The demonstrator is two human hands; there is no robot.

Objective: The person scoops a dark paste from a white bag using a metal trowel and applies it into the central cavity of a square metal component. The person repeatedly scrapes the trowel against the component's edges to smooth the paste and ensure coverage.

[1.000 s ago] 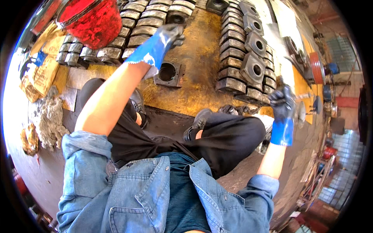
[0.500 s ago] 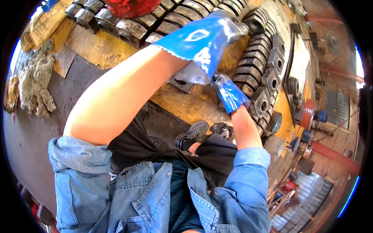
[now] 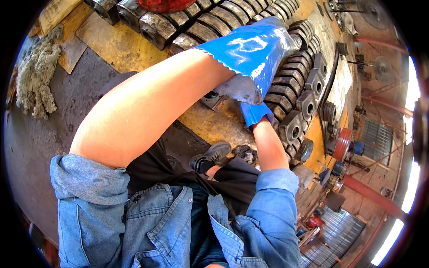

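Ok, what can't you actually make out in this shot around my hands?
- Right hand: head view, mostly hidden behind the left hand; its grip is unseen.
- Left hand fingertips: lost over the metal blocks, so contact is unclear.
- Red container: cut off by the top edge.
- Part under the left forearm: mostly covered.

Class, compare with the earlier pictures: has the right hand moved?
Yes. The right hand has swung from the person's right side inward to the metal blocks, now under the left hand.
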